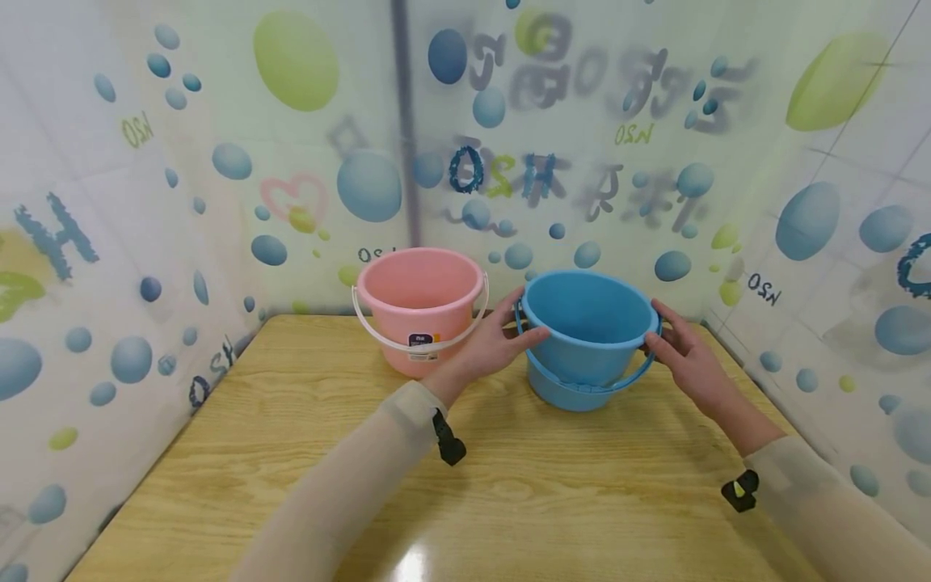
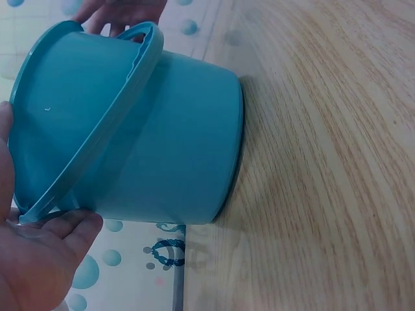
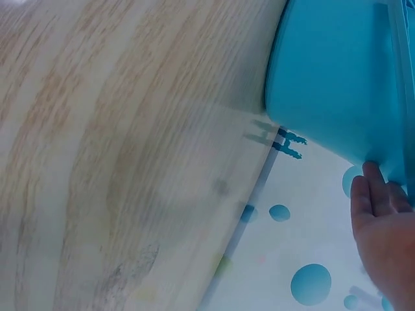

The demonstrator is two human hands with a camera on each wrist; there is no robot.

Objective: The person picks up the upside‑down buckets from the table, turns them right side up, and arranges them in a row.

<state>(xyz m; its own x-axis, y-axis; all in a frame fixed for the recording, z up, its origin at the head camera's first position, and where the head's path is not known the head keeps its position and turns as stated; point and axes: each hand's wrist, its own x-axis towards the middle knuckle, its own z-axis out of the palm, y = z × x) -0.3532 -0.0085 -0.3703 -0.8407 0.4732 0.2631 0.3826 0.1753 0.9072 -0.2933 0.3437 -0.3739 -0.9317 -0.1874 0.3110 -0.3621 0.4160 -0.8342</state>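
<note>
A blue bucket (image 1: 582,356) stands on the wooden table, its blue handle (image 1: 629,380) hanging down across the front. My left hand (image 1: 502,335) holds the left side of its rim, thumb along the front and fingers reaching back. On the opposite side my right hand (image 1: 684,356) holds the rim near the handle's end. The left wrist view shows the bucket wall (image 2: 175,136) between both hands. In the right wrist view, the fingers (image 3: 379,188) of my right hand lie against the bucket's side, below the rim. To the left is a pink bucket (image 1: 422,299), partly behind my left hand.
The pink bucket has a white handle (image 1: 407,347) hanging in front and a dark label (image 1: 422,343). The wooden table (image 1: 502,509) reaches back to a curtain (image 1: 291,202) printed with bubbles and letters, which also lines both sides.
</note>
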